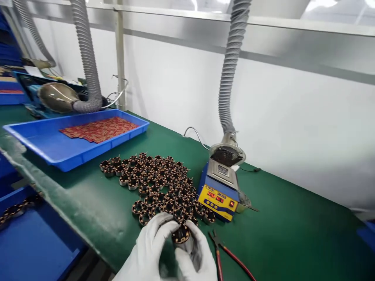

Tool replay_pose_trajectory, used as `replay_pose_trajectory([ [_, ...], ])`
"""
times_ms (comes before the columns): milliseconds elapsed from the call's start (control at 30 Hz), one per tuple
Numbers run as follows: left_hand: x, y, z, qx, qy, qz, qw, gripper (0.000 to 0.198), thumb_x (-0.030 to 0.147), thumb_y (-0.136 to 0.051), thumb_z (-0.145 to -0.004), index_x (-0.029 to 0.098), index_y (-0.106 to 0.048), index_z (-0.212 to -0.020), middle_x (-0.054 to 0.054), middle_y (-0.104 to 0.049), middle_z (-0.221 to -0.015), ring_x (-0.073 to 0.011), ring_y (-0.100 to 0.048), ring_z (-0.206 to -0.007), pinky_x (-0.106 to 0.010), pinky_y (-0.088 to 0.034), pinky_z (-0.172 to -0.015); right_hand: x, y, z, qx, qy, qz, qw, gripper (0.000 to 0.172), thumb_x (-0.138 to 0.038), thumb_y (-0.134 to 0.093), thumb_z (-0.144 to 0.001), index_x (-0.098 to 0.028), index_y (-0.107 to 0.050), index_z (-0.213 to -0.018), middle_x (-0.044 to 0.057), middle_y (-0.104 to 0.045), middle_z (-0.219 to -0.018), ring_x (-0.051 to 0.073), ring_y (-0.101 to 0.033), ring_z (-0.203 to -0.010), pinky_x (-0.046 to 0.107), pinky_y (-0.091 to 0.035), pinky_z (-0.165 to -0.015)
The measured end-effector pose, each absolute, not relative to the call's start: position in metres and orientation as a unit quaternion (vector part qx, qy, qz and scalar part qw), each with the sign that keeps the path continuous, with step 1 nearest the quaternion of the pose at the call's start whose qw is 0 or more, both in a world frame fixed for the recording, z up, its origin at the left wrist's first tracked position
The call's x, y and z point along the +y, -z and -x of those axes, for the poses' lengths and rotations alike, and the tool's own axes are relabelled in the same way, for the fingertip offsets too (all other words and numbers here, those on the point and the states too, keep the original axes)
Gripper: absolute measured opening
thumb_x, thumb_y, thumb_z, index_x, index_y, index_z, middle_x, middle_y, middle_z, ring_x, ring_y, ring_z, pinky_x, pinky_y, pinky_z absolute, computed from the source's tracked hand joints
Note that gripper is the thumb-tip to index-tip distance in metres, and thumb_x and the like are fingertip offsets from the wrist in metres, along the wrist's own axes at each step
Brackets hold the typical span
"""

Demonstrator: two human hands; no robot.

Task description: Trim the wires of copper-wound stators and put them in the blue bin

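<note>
Both my hands wear white gloves and meet at the bottom centre. Together, my left hand point(150, 249) and my right hand point(199, 255) hold one copper-wound stator ring point(181, 235), fingers wrapped around its sides. Just beyond them several more stator rings point(155, 183) lie packed together on the green bench mat point(293, 234). Red-handled cutters point(224, 253) lie on the mat just right of my right hand.
A blue and yellow solder pot point(221, 189) with a red display stands right of the rings, under a grey fume hose point(231, 70). At the left, a blue tray point(43, 142) holds small red parts point(99, 128). A second hose point(86, 58) hangs behind it.
</note>
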State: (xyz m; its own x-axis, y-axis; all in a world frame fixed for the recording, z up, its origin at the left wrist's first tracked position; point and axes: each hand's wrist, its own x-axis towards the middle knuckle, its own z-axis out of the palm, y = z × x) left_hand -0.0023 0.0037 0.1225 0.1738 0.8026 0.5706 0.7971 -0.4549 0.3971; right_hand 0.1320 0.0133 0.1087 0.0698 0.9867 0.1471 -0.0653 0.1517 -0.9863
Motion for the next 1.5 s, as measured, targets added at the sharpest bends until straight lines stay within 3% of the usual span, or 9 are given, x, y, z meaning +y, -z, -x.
replay_pose_trajectory([
  [300, 0.018, -0.139, -0.036, 0.443, -0.440, -0.779, -0.061, 0.029, 0.042, -0.041, -0.092, 0.020, -0.052, -0.107, -0.009, -0.072, -0.093, -0.0207, -0.070, -0.083, -0.029, -0.058, -0.069, 0.017, -0.144, -0.174, -0.443, -0.505, 0.470, 0.572, 0.020, -0.041, -0.075, -0.068, -0.024, -0.073, -0.079, 0.003, -0.069, -0.090, 0.018, -0.062, -0.087, 0.026, -0.049, -0.081],
  [433, 0.011, -0.138, -0.037, 0.453, -0.431, -0.769, 0.136, 0.041, 0.028, -0.076, -0.067, 0.027, -0.059, -0.105, -0.003, -0.072, -0.099, -0.0227, -0.067, -0.091, -0.030, -0.057, -0.078, 0.020, -0.150, -0.183, -0.509, -0.440, 0.472, 0.569, 0.010, -0.034, -0.073, -0.070, -0.025, -0.071, -0.067, 0.001, -0.062, -0.074, 0.016, -0.057, -0.074, 0.025, -0.046, -0.069],
  [633, 0.006, -0.136, -0.034, 0.467, -0.372, -0.630, 0.496, 0.048, 0.009, -0.073, -0.055, 0.032, -0.068, -0.097, 0.002, -0.071, -0.101, -0.0233, -0.065, -0.096, -0.031, -0.052, -0.087, 0.029, -0.155, -0.202, -0.389, -0.641, 0.313, 0.583, 0.021, -0.038, -0.072, -0.073, -0.023, -0.065, -0.061, -0.004, -0.052, -0.060, 0.011, -0.047, -0.057, 0.025, -0.042, -0.058],
  [733, 0.009, -0.139, -0.030, 0.446, -0.374, -0.660, 0.474, 0.047, 0.012, -0.079, -0.051, 0.033, -0.070, -0.091, 0.004, -0.072, -0.095, -0.0226, -0.065, -0.093, -0.028, -0.052, -0.088, 0.032, -0.158, -0.206, -0.237, -0.656, 0.272, 0.664, 0.019, -0.039, -0.075, -0.070, -0.025, -0.064, -0.064, -0.006, -0.055, -0.061, 0.009, -0.050, -0.057, 0.024, -0.045, -0.060],
  [967, 0.014, -0.142, -0.034, 0.460, -0.443, -0.733, 0.234, 0.068, 0.011, -0.084, -0.050, 0.034, -0.063, -0.110, -0.003, -0.069, -0.111, -0.0245, -0.063, -0.103, -0.030, -0.053, -0.089, 0.013, -0.142, -0.177, -0.304, -0.744, 0.315, 0.504, 0.050, -0.046, -0.079, -0.061, -0.019, -0.068, -0.101, 0.009, -0.069, -0.096, 0.022, -0.064, -0.084, 0.035, -0.049, -0.080],
  [1167, 0.028, -0.146, -0.028, 0.367, -0.496, -0.755, 0.222, 0.015, 0.030, -0.056, -0.088, 0.032, -0.065, -0.100, 0.002, -0.074, -0.099, -0.0152, -0.065, -0.097, -0.023, -0.049, -0.089, 0.009, -0.139, -0.174, -0.229, -0.799, 0.276, 0.483, 0.048, -0.033, -0.082, -0.062, -0.020, -0.066, -0.106, 0.007, -0.067, -0.098, 0.017, -0.064, -0.082, 0.032, -0.052, -0.079],
  [1300, 0.027, -0.155, -0.026, 0.385, -0.467, -0.762, 0.230, 0.027, 0.048, -0.061, -0.082, 0.027, -0.066, -0.098, -0.002, -0.073, -0.100, -0.0182, -0.065, -0.098, -0.024, -0.051, -0.088, 0.011, -0.138, -0.176, -0.220, -0.808, 0.275, 0.472, 0.053, -0.036, -0.081, -0.063, -0.017, -0.064, -0.109, 0.008, -0.067, -0.092, 0.018, -0.065, -0.079, 0.030, -0.054, -0.070],
  [1400, 0.020, -0.157, -0.027, 0.403, -0.418, -0.783, 0.221, 0.049, 0.036, -0.077, -0.070, 0.029, -0.059, -0.115, -0.003, -0.070, -0.111, -0.0204, -0.062, -0.105, -0.026, -0.050, -0.091, 0.011, -0.139, -0.175, -0.231, -0.801, 0.275, 0.479, 0.045, -0.039, -0.078, -0.066, -0.016, -0.067, -0.102, 0.009, -0.068, -0.088, 0.019, -0.065, -0.078, 0.031, -0.054, -0.069],
  [1500, 0.019, -0.155, -0.028, 0.389, -0.440, -0.771, 0.247, 0.034, 0.027, -0.066, -0.080, 0.032, -0.061, -0.114, 0.000, -0.070, -0.111, -0.0167, -0.062, -0.104, -0.023, -0.047, -0.093, 0.009, -0.139, -0.173, -0.229, -0.798, 0.274, 0.485, 0.042, -0.038, -0.078, -0.066, -0.019, -0.068, -0.102, 0.009, -0.068, -0.094, 0.019, -0.065, -0.080, 0.033, -0.054, -0.073],
])
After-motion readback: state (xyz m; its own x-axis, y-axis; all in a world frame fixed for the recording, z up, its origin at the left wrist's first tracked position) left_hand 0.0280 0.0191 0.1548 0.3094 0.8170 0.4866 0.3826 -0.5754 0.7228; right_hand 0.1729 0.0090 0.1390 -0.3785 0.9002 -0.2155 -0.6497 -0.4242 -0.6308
